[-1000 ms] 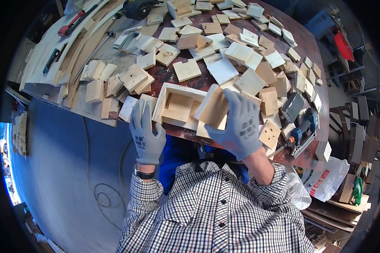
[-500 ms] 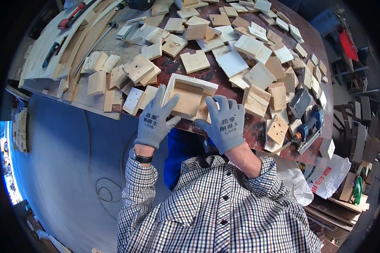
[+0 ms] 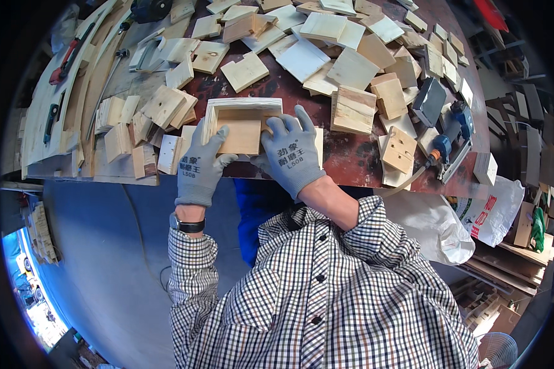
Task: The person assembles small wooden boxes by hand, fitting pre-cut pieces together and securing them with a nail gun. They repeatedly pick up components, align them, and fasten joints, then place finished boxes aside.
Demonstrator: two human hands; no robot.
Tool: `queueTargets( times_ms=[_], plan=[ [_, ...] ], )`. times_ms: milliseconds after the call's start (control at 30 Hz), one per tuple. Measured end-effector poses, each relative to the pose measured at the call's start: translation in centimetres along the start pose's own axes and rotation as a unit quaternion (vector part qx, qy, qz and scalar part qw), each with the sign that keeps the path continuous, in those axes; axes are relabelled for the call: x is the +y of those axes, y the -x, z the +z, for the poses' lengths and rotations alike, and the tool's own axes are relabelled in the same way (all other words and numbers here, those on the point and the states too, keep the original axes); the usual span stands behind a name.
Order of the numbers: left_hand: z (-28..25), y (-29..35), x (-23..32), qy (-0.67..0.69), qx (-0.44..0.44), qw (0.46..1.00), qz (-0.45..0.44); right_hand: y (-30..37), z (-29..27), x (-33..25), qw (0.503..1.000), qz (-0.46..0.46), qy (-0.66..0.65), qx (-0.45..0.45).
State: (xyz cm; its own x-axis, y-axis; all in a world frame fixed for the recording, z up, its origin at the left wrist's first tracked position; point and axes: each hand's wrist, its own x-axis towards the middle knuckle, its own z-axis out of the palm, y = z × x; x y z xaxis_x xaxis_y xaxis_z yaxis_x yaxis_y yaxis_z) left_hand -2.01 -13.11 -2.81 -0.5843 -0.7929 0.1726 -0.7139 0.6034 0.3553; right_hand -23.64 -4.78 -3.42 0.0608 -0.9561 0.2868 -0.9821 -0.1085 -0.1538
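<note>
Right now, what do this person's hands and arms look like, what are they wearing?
Both hands wear grey knit work gloves: left hand, right hand. The right glove has dark printed characters on its back. A black watch sits on the left wrist. The sleeves are a dark-and-white checked shirt, the right one pushed up the forearm.

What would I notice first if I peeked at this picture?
Two grey-gloved hands, the left hand and the right hand, press on a small open wooden box at the near edge of a dark red table. Behind it lies a big jumble of pale wooden blocks. To the right sits a blue power tool.
</note>
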Motion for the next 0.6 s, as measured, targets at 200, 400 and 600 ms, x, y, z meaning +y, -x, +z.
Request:
queueTargets(
  times_ms=[200, 400, 600],
  plan=[
    [-1.2, -0.2, 1.1, 0.010, -0.011, 1.000, -0.001, -0.2, 0.5, 0.0, 1.000, -0.003, 0.003, 0.001],
    [-0.6, 0.0, 0.6, 0.014, 0.003, 1.000, -0.002, 0.3, -1.2, -0.3, 0.999, 0.023, -0.042, -0.007],
    [-0.3, -0.2, 0.7, -0.029, 0.029, 0.999, 0.027, 4.9, -3.8, 3.2, 0.973, 0.087, -0.172, 0.123]
  ],
)
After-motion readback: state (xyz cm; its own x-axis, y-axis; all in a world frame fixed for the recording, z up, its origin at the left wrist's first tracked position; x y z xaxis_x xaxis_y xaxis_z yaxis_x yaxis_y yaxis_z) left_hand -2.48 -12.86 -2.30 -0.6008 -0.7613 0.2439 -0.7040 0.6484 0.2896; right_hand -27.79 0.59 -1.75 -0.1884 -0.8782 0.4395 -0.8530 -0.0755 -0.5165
